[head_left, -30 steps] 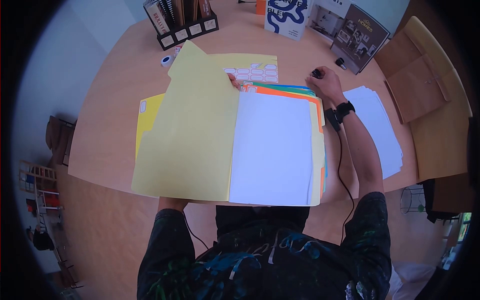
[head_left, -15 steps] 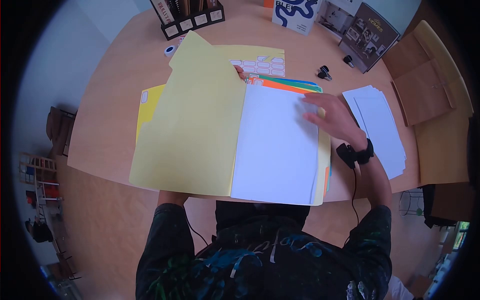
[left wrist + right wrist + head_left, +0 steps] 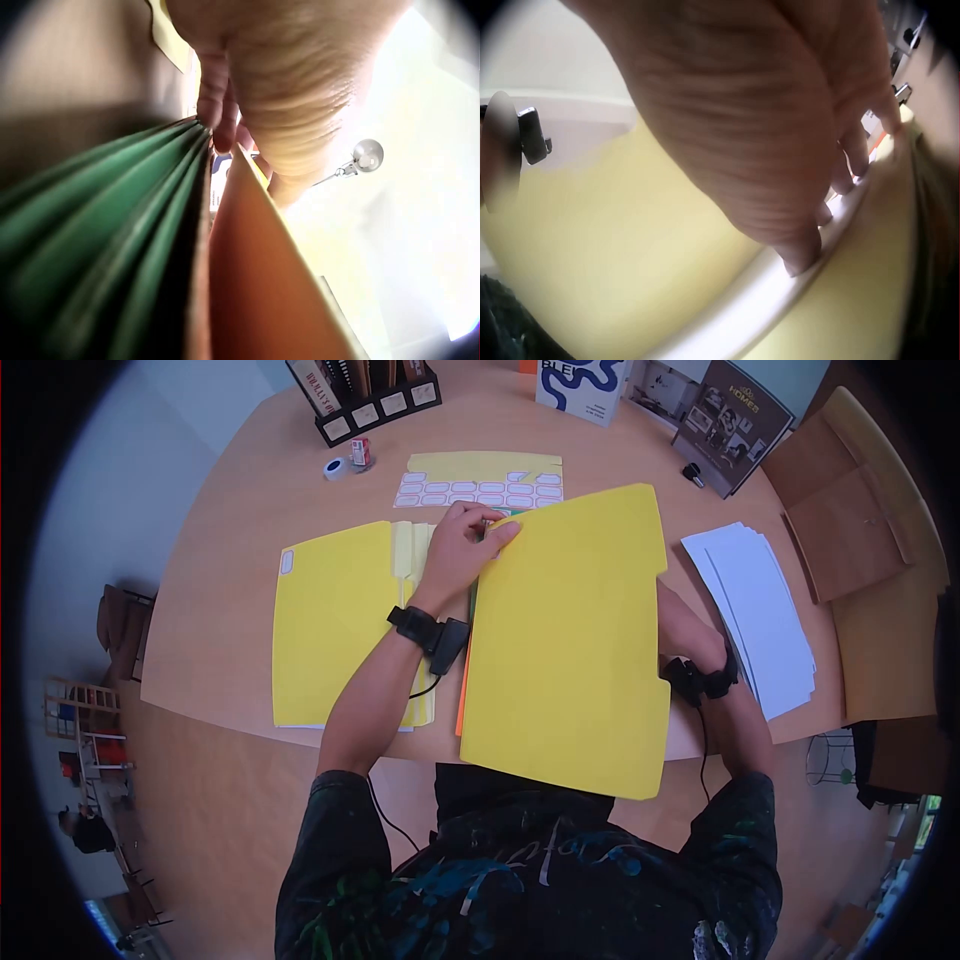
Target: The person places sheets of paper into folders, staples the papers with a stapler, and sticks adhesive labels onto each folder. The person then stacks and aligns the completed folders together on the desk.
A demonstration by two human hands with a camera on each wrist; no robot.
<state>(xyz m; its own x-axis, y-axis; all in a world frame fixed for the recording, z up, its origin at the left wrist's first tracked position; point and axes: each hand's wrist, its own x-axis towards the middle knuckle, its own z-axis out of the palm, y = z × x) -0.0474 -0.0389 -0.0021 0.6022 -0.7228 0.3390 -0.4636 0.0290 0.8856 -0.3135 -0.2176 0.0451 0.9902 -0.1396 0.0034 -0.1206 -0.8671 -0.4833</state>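
A bright yellow tabbed file folder [image 3: 565,650] stands in front of me in the head view, its cover folded over. My left hand [image 3: 462,555] is at its upper left corner, thumb on the yellow face. In the left wrist view, that hand's fingers reach between green folders [image 3: 97,217] and an orange folder [image 3: 262,270]. My right hand [image 3: 735,127] is behind the yellow folder, mostly hidden in the head view. The right wrist view shows it gripping the folder's edge, thumb against white paper [image 3: 742,307] between pale yellow sides.
More yellow folders [image 3: 335,625] lie to the left, one with a label. Behind is a sheet of labels [image 3: 480,492]. White paper [image 3: 755,620] lies at right. A tape roll [image 3: 335,468], a black organizer [image 3: 380,410] and an upright book [image 3: 730,430] stand farther back.
My right hand let go of a small black clip, came back to the folder and went behind it. The cover swung from left to right; my left hand now shows on top.
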